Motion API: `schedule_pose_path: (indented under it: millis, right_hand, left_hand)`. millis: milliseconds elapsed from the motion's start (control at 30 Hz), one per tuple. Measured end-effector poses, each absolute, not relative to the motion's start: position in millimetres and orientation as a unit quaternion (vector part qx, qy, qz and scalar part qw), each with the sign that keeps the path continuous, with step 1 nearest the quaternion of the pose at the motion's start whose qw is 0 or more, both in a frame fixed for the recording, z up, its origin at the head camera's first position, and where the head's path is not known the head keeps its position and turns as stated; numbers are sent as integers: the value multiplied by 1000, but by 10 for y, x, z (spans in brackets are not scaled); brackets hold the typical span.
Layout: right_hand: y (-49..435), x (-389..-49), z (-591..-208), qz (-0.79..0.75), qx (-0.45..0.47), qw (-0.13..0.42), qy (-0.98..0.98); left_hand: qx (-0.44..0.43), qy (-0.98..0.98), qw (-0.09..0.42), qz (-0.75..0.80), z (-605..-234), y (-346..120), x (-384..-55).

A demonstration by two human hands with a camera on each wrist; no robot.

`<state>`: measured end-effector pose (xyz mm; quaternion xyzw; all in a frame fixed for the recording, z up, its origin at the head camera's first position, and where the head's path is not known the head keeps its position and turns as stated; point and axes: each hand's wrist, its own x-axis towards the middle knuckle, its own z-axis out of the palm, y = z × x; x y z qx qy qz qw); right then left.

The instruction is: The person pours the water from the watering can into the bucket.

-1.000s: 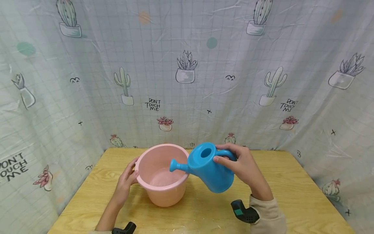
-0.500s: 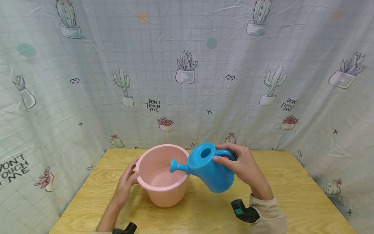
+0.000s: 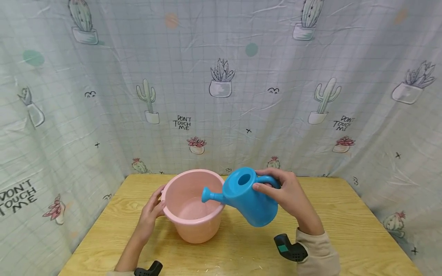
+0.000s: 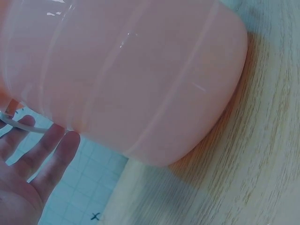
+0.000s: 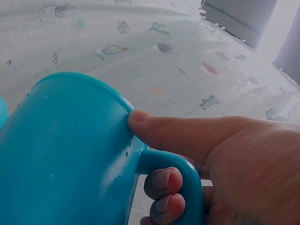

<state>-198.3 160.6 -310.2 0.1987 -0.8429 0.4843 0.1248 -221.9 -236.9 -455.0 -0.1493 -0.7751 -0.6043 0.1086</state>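
Note:
A pink bucket [image 3: 197, 230] stands on the wooden table, its open top facing up. My left hand [image 3: 149, 214] rests against its left side at the rim. In the left wrist view, the fairly straight fingers [image 4: 65, 147] meet the outer wall beside a thin white handle [image 4: 28, 126]. My right hand [image 3: 288, 191] grips the handle of a blue watering can [image 3: 257, 207], fingers curled through the loop and thumb along the top edge. The can leans toward the bucket, and its spout [image 3: 210, 196] reaches over the rim. Water drops dot the can's side in the right wrist view.
The yellow wood-grain table [image 3: 345, 230] extends around the bucket, with small wet specks near its front. A pale curtain [image 3: 248, 111] printed with cacti hangs behind and along both sides. Black devices [image 3: 290, 249] are strapped to both wrists.
Both hands, the bucket and the watering can keep the same positions. Only the head view has shifted very slightly.

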Motion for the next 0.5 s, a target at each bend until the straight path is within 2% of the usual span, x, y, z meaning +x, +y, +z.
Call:
schedule_pose_path:
  millis: [233, 500]
  right_hand:
    - [1604, -1985, -3093, 480, 189, 126, -847]
    - [1600, -1988, -3105, 478, 192, 127, -847]
  left_hand:
    - [-137, -773, 111, -609, -4541, -2354, -2234]
    - [-162, -772, 114, -604, -4559, -2367, -2228]
